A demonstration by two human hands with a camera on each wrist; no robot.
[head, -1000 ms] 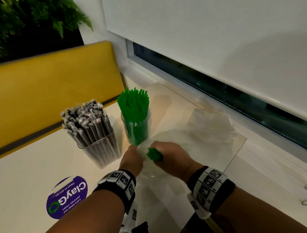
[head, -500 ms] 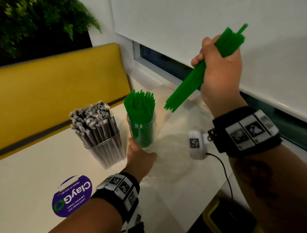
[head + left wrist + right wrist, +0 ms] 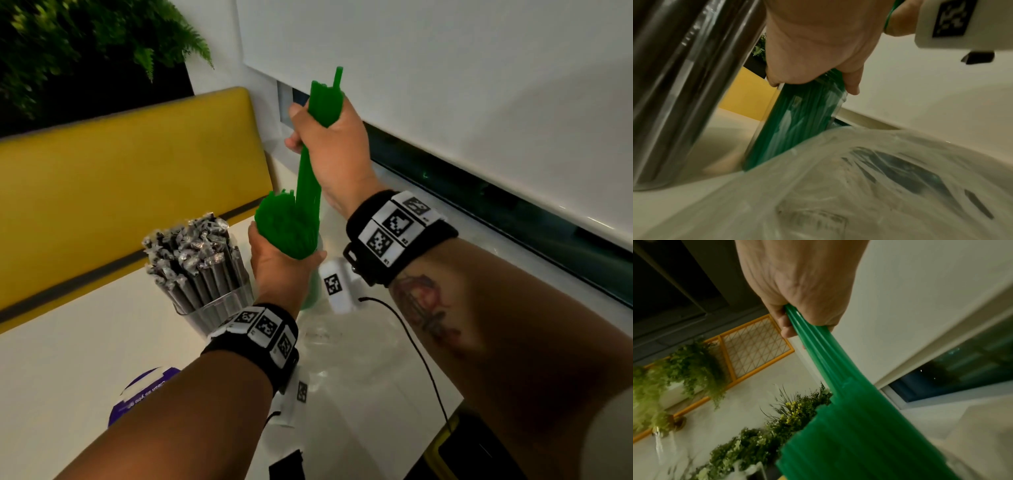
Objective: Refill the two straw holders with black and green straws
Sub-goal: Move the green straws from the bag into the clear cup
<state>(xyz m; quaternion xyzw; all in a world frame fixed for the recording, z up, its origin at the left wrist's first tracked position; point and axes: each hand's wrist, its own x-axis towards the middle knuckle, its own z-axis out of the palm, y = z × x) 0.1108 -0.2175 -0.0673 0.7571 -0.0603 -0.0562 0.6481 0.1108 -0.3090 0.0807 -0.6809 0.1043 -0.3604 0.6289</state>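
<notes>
In the head view, the right hand (image 3: 334, 147) grips a bundle of green straws (image 3: 313, 178) upright, its lower ends among the straws in the green holder (image 3: 310, 294) on the bench (image 3: 68, 359). The left hand (image 3: 279, 270) has its fingers round those straws. The black straw holder (image 3: 205, 270) stands just beside. In the left wrist view, the left fingers (image 3: 852, 81) curl at the holder's top. In the right wrist view, the right fingers (image 3: 785, 324) close round the bundle.

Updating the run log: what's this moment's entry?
right hand: lowering green straws | left hand: gripping green holder | black holder: full

Café, yellow booth seat (image 3: 130, 178), straw holders (image 3: 209, 301)
</notes>
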